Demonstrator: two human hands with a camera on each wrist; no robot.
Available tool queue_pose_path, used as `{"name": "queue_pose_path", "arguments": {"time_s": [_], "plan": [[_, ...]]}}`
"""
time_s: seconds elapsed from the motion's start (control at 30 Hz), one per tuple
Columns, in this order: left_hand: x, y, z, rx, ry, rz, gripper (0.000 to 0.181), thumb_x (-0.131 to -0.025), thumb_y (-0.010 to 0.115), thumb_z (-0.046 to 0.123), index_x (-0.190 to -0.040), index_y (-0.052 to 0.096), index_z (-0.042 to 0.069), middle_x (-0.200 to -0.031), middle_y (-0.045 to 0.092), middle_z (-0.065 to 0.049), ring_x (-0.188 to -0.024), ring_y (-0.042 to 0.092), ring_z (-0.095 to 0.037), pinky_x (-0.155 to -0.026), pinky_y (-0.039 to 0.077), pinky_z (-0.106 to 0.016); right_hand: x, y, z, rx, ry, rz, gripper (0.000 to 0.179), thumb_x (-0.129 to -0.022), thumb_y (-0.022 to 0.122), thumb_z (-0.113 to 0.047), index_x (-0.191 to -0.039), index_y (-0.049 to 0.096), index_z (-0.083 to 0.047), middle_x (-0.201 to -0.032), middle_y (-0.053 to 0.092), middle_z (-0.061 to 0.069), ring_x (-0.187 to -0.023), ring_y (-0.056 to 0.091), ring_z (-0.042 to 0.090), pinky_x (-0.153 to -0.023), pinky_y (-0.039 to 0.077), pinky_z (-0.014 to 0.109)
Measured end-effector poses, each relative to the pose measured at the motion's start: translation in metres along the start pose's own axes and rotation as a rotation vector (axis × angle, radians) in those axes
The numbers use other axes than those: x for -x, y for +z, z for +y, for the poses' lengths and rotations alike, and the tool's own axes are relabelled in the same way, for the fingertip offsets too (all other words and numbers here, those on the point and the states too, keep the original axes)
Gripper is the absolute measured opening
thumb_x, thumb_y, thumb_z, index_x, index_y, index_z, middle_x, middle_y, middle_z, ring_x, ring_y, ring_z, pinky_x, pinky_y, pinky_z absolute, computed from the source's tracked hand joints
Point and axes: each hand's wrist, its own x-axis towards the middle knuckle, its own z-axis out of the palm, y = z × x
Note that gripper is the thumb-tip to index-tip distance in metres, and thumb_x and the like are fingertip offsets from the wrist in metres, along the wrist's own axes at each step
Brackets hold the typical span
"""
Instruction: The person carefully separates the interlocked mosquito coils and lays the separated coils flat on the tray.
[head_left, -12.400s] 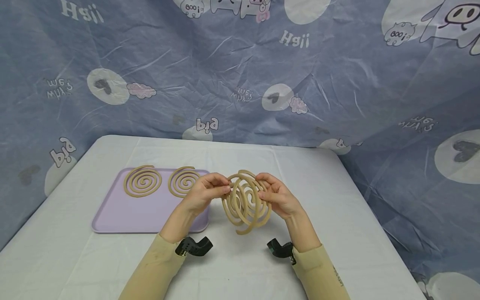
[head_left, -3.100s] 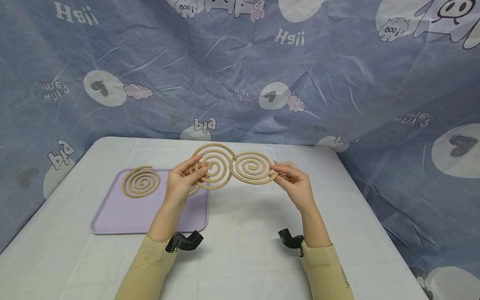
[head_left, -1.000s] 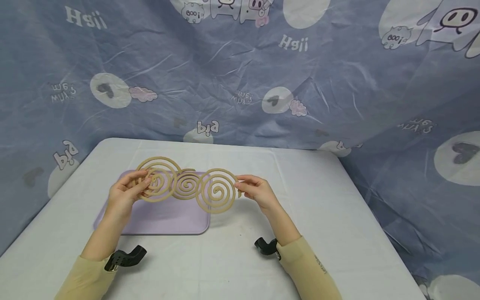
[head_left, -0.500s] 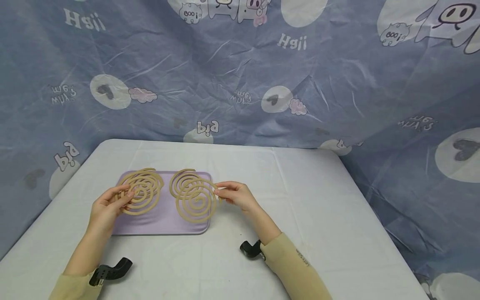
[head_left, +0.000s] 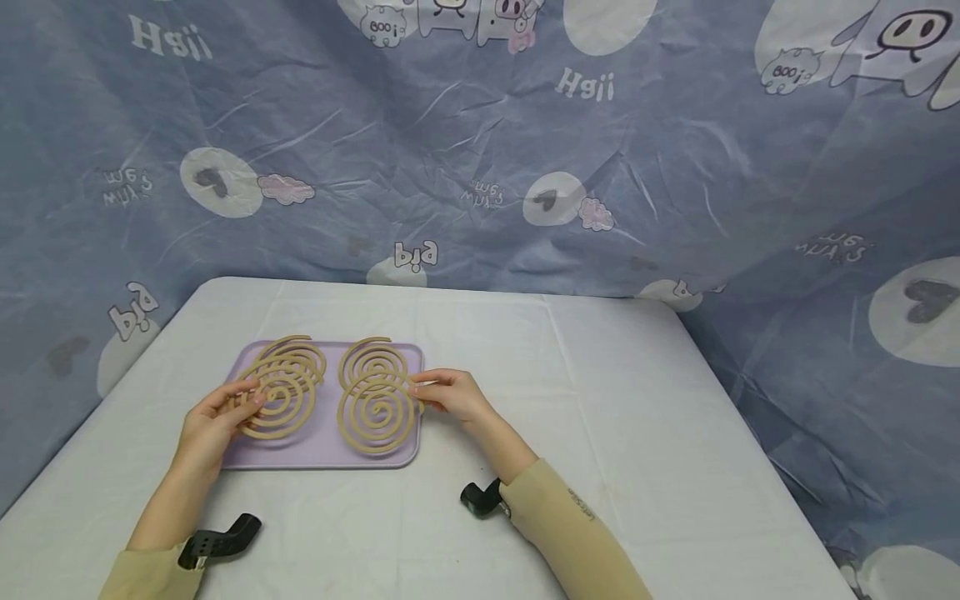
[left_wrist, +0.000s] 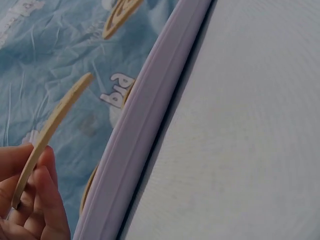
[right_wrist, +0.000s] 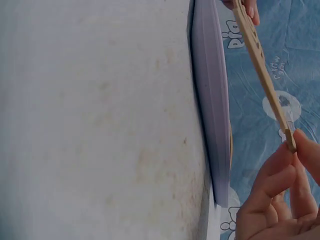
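My left hand (head_left: 213, 421) pinches a tan mosquito coil (head_left: 277, 394) by its left side, above the left part of the lilac tray (head_left: 318, 456). On the right, my right hand (head_left: 457, 397) pinches a second mosquito coil (head_left: 378, 409) at its right edge, over the tray's right part. Behind them a back left coil (head_left: 302, 351) and a back right coil (head_left: 373, 364) lie on the tray, each partly covered from sight. Seen edge-on in the left wrist view, the left coil (left_wrist: 56, 116) tilts above the tray rim. The right wrist view shows the right coil (right_wrist: 261, 72) raised too.
A white cloth covers the table (head_left: 570, 433) around the tray, with its right half stretching away from my right hand. A blue printed curtain (head_left: 450, 150) hangs behind. Black wrist mounts (head_left: 221, 540) jut from both sleeves.
The two coils, overlapping in my hands at first, came apart. Both hands then carried them left and down over the tray. In the last half second the coils came slightly nearer me.
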Motion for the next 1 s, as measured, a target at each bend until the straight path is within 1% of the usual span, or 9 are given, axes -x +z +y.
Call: {"name": "queue_pose_path", "arguments": {"time_s": [0.17, 0.33, 0.43, 0.53, 0.6, 0.7, 0.77, 0.87, 1.0], "plan": [[-0.003, -0.006, -0.003, -0.063, -0.031, 0.013, 0.022, -0.085, 0.069, 0.007, -0.105, 0.070, 0.018, -0.079, 0.066, 0.009, -0.062, 0.060, -0.004, -0.052, 0.048, -0.016, -0.003, 0.007, 0.004, 0.030, 0.007, 0.002, 0.025, -0.079, 0.075, -0.013, -0.102, 0.072, -0.005, -0.070, 0.064, -0.005, -0.056, 0.048, 0.006, -0.054, 0.040, 0.018], [-0.006, -0.011, -0.005, -0.141, -0.049, -0.012, 0.020, -0.085, 0.070, 0.011, -0.102, 0.071, 0.022, -0.073, 0.067, 0.010, -0.058, 0.058, -0.003, -0.049, 0.045, -0.017, -0.006, 0.012, 0.008, 0.082, 0.003, 0.001, 0.024, -0.077, 0.077, -0.013, -0.100, 0.073, -0.006, -0.058, 0.054, -0.004, -0.051, 0.044, 0.007, -0.050, 0.038, 0.018], [-0.007, -0.012, -0.006, -0.200, -0.056, -0.024, 0.018, -0.085, 0.071, 0.013, -0.099, 0.071, 0.024, -0.071, 0.067, 0.010, -0.057, 0.057, -0.003, -0.049, 0.044, -0.018, -0.008, 0.013, 0.011, 0.089, 0.011, 0.005, 0.023, -0.077, 0.076, -0.012, -0.099, 0.073, -0.006, -0.058, 0.055, -0.004, -0.051, 0.044, 0.007, -0.050, 0.039, 0.017], [-0.007, -0.013, -0.006, -0.263, -0.056, -0.019, 0.017, -0.084, 0.072, 0.015, -0.098, 0.071, 0.025, -0.071, 0.066, 0.011, -0.059, 0.056, -0.002, -0.050, 0.044, -0.017, -0.009, 0.014, 0.012, 0.085, 0.012, 0.010, 0.023, -0.077, 0.076, -0.010, -0.099, 0.073, -0.004, -0.065, 0.063, -0.003, -0.055, 0.051, 0.006, -0.054, 0.044, 0.019], [-0.007, -0.014, -0.007, -0.311, -0.052, -0.014, 0.016, -0.084, 0.072, 0.017, -0.099, 0.070, 0.024, -0.071, 0.065, 0.012, -0.060, 0.056, -0.001, -0.051, 0.045, -0.017, -0.008, 0.014, 0.012, 0.080, 0.005, 0.012, 0.023, -0.077, 0.076, -0.009, -0.100, 0.072, -0.003, -0.074, 0.069, 0.001, -0.060, 0.057, 0.007, -0.060, 0.050, 0.022], [-0.007, -0.013, -0.007, -0.382, -0.054, -0.001, 0.015, -0.084, 0.072, 0.019, -0.098, 0.069, 0.024, -0.068, 0.065, 0.013, -0.060, 0.057, 0.000, -0.051, 0.045, -0.016, -0.007, 0.013, 0.013, 0.091, -0.013, 0.014, 0.024, -0.077, 0.076, -0.008, -0.099, 0.072, -0.001, -0.082, 0.071, 0.007, -0.070, 0.064, 0.011, -0.069, 0.055, 0.028], [-0.007, -0.013, -0.007, -0.420, -0.055, 0.007, 0.014, -0.084, 0.073, 0.020, -0.096, 0.069, 0.025, -0.068, 0.064, 0.014, -0.061, 0.057, 0.000, -0.052, 0.045, -0.016, -0.006, 0.013, 0.013, 0.100, -0.028, 0.013, 0.023, -0.077, 0.075, -0.007, -0.099, 0.072, 0.000, -0.085, 0.071, 0.010, -0.072, 0.065, 0.013, -0.072, 0.055, 0.030], [-0.007, -0.013, -0.006, -0.444, -0.050, 0.016, 0.015, -0.083, 0.074, 0.018, -0.097, 0.070, 0.019, -0.074, 0.063, 0.018, -0.066, 0.056, 0.003, -0.055, 0.046, -0.014, -0.006, 0.013, 0.013, 0.122, -0.034, 0.012, 0.023, -0.077, 0.075, -0.006, -0.099, 0.072, 0.000, -0.085, 0.071, 0.011, -0.074, 0.066, 0.013, -0.069, 0.055, 0.029], [-0.004, -0.013, -0.004, -0.572, 0.007, 0.013, 0.034, -0.081, 0.075, 0.017, -0.108, 0.066, 0.000, -0.091, 0.057, 0.023, -0.081, 0.050, 0.002, -0.063, 0.044, -0.012, -0.006, 0.013, 0.012, 0.141, -0.039, 0.014, 0.024, -0.077, 0.075, -0.006, -0.100, 0.071, 0.001, -0.086, 0.071, 0.012, -0.075, 0.068, 0.015, -0.068, 0.055, 0.030]]}}
